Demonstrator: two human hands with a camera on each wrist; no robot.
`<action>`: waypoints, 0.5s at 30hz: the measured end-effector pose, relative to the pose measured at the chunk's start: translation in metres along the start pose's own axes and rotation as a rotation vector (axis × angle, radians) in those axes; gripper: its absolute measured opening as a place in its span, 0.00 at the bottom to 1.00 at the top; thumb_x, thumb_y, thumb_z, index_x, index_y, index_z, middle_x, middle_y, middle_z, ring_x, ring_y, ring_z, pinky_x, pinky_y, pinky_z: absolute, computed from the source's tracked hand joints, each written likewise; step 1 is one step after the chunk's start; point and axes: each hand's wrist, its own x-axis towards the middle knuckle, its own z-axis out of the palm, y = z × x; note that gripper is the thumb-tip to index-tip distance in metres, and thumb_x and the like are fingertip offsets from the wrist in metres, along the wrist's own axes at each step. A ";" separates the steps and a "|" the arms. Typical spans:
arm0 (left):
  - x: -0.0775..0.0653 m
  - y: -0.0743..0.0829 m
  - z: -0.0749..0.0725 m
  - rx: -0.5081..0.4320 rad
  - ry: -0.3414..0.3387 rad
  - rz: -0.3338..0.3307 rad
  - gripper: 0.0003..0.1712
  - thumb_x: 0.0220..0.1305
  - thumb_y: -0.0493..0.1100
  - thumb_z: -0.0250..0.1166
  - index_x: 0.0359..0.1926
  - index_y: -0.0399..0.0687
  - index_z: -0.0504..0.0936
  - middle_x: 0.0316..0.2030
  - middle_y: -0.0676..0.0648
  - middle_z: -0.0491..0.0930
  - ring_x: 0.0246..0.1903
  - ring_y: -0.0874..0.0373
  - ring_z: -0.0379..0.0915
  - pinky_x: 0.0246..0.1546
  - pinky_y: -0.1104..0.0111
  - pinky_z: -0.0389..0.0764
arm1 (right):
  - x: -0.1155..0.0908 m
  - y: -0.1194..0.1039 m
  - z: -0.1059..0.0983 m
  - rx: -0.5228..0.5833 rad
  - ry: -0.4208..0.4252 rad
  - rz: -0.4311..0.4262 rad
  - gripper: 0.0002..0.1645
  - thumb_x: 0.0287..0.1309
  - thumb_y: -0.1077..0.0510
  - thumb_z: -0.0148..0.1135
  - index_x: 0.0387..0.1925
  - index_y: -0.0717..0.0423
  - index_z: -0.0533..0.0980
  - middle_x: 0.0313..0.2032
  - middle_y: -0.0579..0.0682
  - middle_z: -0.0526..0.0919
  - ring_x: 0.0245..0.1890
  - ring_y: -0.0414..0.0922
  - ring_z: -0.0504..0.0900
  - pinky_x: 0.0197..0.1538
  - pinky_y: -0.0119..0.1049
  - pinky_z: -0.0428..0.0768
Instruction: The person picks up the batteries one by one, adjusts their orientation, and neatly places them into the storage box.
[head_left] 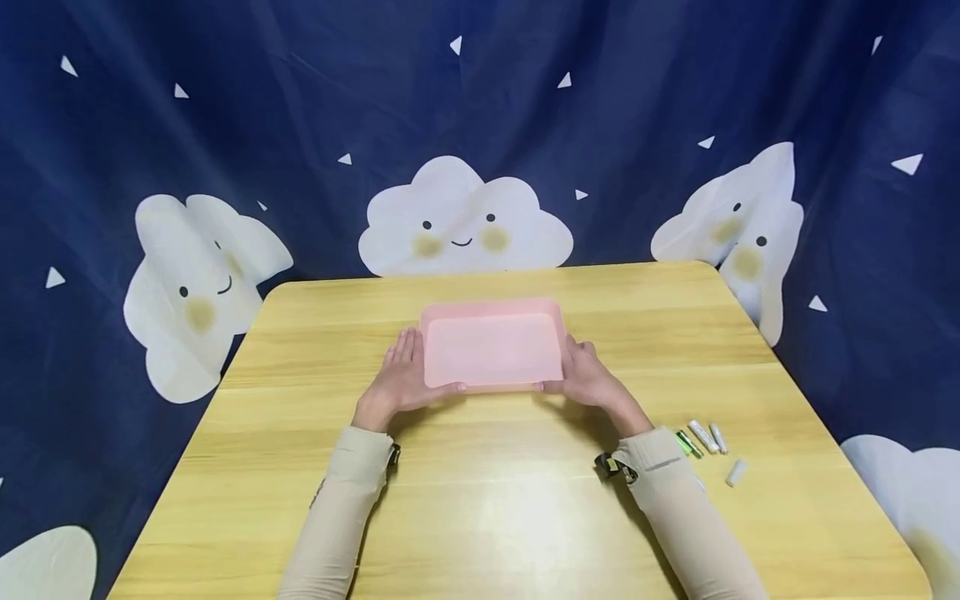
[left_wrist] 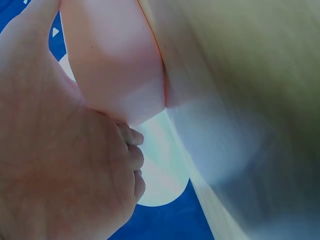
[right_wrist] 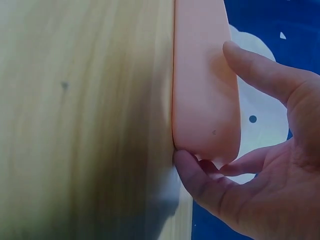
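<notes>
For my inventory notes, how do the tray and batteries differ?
The tray is pink; the batteries are white and green. The tray is wide and open-topped; the batteries are small and slim. Left hand and right hand hold the tray; the batteries lie on the table.

I make out a smooth, matt plastic tray (head_left: 493,350) near the far edge of a glossy, wood-grained counter (head_left: 292,492); the curtain (head_left: 300,92) beyond is creased cloth.

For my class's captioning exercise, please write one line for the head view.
Left hand and right hand hold opposite ends of a pink tray at a wood-grain table, batteries nearby.
</notes>
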 end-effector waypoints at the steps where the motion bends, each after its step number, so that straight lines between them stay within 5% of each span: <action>1: 0.000 0.000 -0.001 -0.004 0.000 0.000 0.81 0.54 0.87 0.55 0.81 0.32 0.31 0.83 0.31 0.31 0.83 0.39 0.24 0.83 0.46 0.39 | 0.000 -0.001 0.000 0.007 -0.001 0.005 0.57 0.49 0.53 0.81 0.75 0.62 0.60 0.59 0.67 0.77 0.59 0.64 0.66 0.60 0.64 0.74; 9: 0.001 -0.002 -0.003 -0.020 -0.003 -0.002 0.82 0.53 0.87 0.56 0.81 0.31 0.31 0.82 0.31 0.30 0.83 0.38 0.24 0.83 0.45 0.38 | 0.000 0.000 -0.008 0.048 -0.041 0.028 0.55 0.51 0.53 0.81 0.74 0.66 0.61 0.59 0.70 0.73 0.60 0.64 0.66 0.62 0.63 0.75; 15: 0.002 0.000 -0.002 -0.020 -0.008 0.000 0.82 0.52 0.88 0.55 0.81 0.32 0.31 0.83 0.32 0.30 0.83 0.39 0.24 0.83 0.45 0.39 | -0.014 0.006 -0.034 0.078 -0.076 0.055 0.57 0.57 0.54 0.77 0.75 0.77 0.55 0.58 0.72 0.72 0.56 0.64 0.79 0.61 0.54 0.81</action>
